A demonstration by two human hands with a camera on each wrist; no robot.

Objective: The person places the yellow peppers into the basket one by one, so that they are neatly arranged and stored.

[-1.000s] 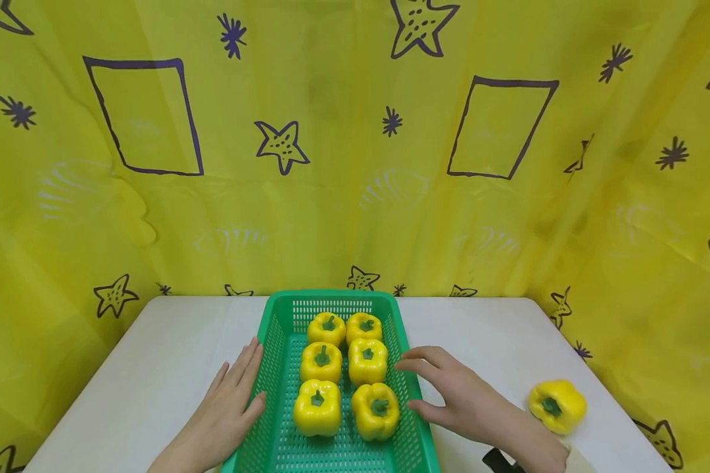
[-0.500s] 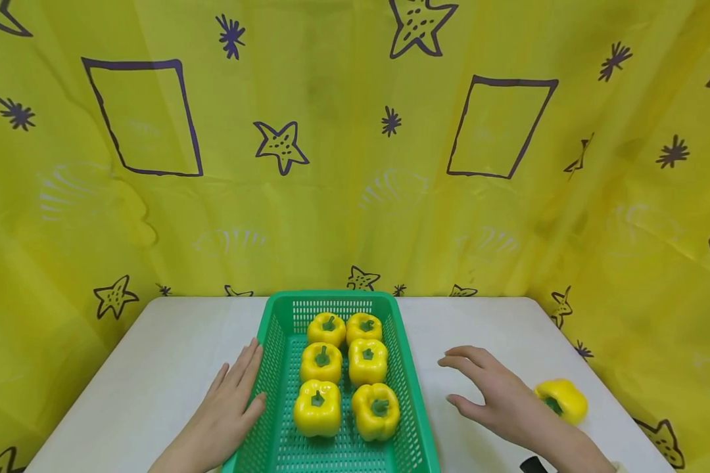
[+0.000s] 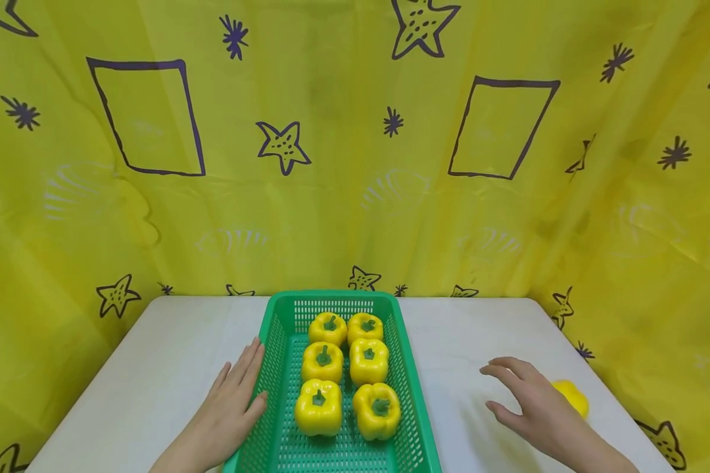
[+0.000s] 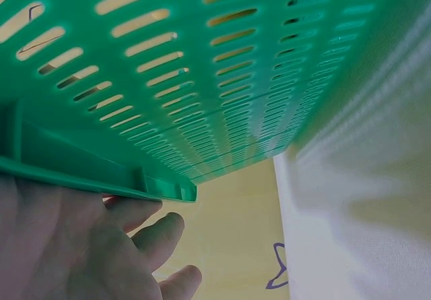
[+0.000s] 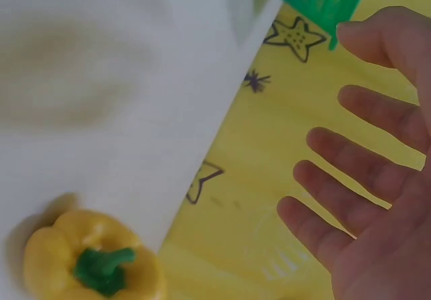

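Observation:
Against the left rim of the green plastic basket [image 3: 417, 394] rests my left hand [image 3: 221, 410], its fingers straight; the left wrist view shows the fingers [image 4: 158, 239] touching the rim from outside. Inside the basket stand several yellow bell peppers [image 3: 318, 407] with green stems, in two columns. My right hand [image 3: 538, 404] hovers over the table right of the basket, fingers spread and holding nothing. Beyond it lies a single yellow bell pepper [image 3: 572, 396], partly hidden by the hand in the head view. In the right wrist view that pepper [image 5: 94, 256] is apart from the fingers.
The white table [image 3: 136, 381] carries the basket near its middle. A yellow curtain [image 3: 331, 217] with drawn stars and frames hangs behind and along both sides, close to the table edges.
My right hand has moved away from the basket's right rim, rightward to near the lone pepper, now covering part of it. The left hand and the basket stay put.

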